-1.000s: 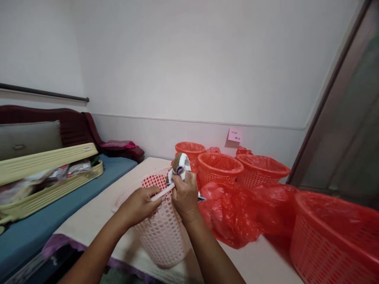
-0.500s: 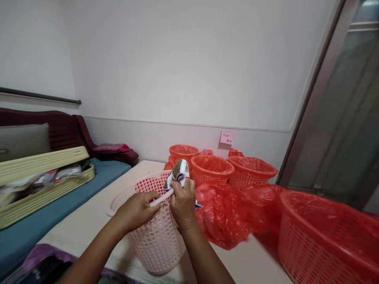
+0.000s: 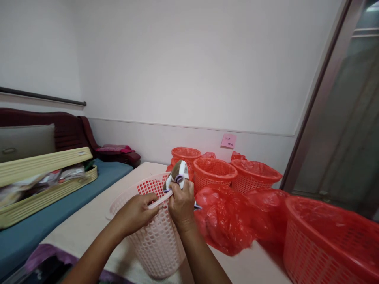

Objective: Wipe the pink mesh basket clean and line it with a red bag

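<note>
A pale pink plastic basket [image 3: 156, 252] with a perforated wall stands tilted on a light-coloured surface in front of me. My left hand [image 3: 137, 213] is closed on its near rim, thumb over the top. A little to the right, my right hand [image 3: 182, 203] grips a bunched cloth [image 3: 177, 173], white and brown with a purple edge, against the same rim. The cloth's upper part sticks up above the fingers, and a dark tip of it shows right of the hand. Most of the basket's inside is hidden.
Several red baskets [image 3: 214, 167] lined with red plastic stand along the wall, and a large red basket [image 3: 314, 236] is at right. Between them lies a crumpled red plastic bag [image 3: 227, 221]. On the left, a yellow case [image 3: 50, 197] holds packed items. A pink note [image 3: 228, 141] is on the wall.
The view has shifted slightly, so the surroundings sit a little lower and farther right. Both hands keep their grip on the basket rim and cloth.
</note>
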{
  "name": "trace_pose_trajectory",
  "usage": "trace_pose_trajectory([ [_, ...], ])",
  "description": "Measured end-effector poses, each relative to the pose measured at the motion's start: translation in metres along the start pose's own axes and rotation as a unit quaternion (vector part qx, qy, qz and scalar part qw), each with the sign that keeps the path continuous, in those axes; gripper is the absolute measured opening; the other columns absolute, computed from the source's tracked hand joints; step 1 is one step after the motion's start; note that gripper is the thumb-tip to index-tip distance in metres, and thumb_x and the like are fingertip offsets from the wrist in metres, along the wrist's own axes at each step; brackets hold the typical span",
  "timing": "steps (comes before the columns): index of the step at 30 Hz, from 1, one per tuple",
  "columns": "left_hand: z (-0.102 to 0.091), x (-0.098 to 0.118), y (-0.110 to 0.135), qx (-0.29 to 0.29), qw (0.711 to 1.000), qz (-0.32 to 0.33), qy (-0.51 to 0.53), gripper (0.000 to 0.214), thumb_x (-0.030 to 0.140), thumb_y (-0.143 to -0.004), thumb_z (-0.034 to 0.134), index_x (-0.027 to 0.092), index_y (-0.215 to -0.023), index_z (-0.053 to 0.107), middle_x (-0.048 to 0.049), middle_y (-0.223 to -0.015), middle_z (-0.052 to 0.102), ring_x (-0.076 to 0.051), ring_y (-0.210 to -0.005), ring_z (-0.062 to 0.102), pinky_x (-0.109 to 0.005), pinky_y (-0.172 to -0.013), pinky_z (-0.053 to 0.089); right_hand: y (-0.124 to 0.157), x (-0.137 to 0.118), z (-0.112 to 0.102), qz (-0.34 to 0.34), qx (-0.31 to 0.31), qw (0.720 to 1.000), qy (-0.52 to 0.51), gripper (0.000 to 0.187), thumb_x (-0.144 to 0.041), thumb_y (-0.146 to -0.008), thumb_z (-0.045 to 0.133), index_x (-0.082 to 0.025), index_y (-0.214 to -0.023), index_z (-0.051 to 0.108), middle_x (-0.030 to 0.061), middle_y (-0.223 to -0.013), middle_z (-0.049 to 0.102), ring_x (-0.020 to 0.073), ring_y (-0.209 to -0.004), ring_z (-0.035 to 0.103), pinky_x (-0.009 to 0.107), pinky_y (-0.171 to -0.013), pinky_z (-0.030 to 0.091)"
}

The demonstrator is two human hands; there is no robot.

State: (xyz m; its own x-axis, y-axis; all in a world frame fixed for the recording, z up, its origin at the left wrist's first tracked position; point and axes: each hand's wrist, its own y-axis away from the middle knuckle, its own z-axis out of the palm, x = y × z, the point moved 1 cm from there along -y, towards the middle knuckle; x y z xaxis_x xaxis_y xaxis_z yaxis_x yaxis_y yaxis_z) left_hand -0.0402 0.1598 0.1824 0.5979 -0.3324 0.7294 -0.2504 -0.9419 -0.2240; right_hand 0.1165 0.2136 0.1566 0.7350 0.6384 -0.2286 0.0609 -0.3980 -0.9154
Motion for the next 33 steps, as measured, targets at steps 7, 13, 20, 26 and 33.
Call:
trace_pose_trajectory([
  [7, 0.0, -0.001, -0.002, 0.001, 1.0, -0.007, 0.0, 0.028, 0.045, -0.088, 0.05, 0.02, -0.091, 0.063, 0.0055, -0.063, 0.051, -0.011, -0.054, 0.051, -0.022, -0.05, 0.035, 0.001, 0.006, 0.006, -0.015, 0.016, 1.0, 0.005, 0.023, -0.01, -0.077, 0.05, -0.02, -0.089, 0.067, 0.0084, -0.091, 0.047, 0.0247, -0.089, 0.039, 0.038, -0.08, 0.04],
  [13, 0.001, 0.003, -0.003, 0.0, 1.0, 0.004, -0.026, 0.027, 0.042, -0.088, 0.048, 0.02, -0.089, 0.063, 0.0042, -0.066, 0.056, -0.012, -0.056, 0.052, -0.022, -0.052, 0.036, 0.003, 0.01, 0.005, -0.013, 0.025, 1.0, 0.002, 0.024, -0.01, -0.077, 0.049, -0.021, -0.088, 0.067, 0.0073, -0.089, 0.045, 0.0244, -0.087, 0.039, 0.038, -0.078, 0.039],
  [20, 0.001, 0.011, -0.003, 0.0, 0.998, 0.0, -0.061, 0.022, 0.037, -0.087, 0.047, 0.021, -0.079, 0.059, 0.0042, -0.063, 0.058, -0.012, -0.054, 0.055, -0.022, -0.05, 0.036, 0.005, 0.013, 0.004, -0.013, 0.035, 0.999, -0.005, 0.025, -0.009, -0.077, 0.049, -0.021, -0.09, 0.067, 0.0076, -0.092, 0.046, 0.0247, -0.089, 0.04, 0.038, -0.08, 0.04],
  [26, 0.002, 0.018, -0.003, -0.008, 0.998, 0.002, -0.057, 0.02, 0.035, -0.087, 0.047, 0.021, -0.082, 0.06, 0.0045, -0.061, 0.058, -0.012, -0.052, 0.056, -0.022, -0.051, 0.037, 0.007, 0.012, 0.0, 0.003, 0.023, 1.0, -0.002, 0.026, -0.009, -0.078, 0.048, -0.02, -0.091, 0.067, 0.008, -0.092, 0.047, 0.0251, -0.089, 0.04, 0.039, -0.08, 0.04],
  [33, 0.003, 0.015, -0.003, -0.005, 0.999, -0.002, -0.042, 0.023, 0.039, -0.087, 0.048, 0.021, -0.08, 0.059, 0.0048, -0.06, 0.057, -0.012, -0.052, 0.055, -0.022, -0.05, 0.036, 0.005, 0.008, -0.001, 0.015, 0.017, 1.0, -0.004, 0.027, -0.008, -0.078, 0.047, -0.019, -0.093, 0.067, 0.0088, -0.093, 0.048, 0.0254, -0.09, 0.04, 0.04, -0.081, 0.039],
])
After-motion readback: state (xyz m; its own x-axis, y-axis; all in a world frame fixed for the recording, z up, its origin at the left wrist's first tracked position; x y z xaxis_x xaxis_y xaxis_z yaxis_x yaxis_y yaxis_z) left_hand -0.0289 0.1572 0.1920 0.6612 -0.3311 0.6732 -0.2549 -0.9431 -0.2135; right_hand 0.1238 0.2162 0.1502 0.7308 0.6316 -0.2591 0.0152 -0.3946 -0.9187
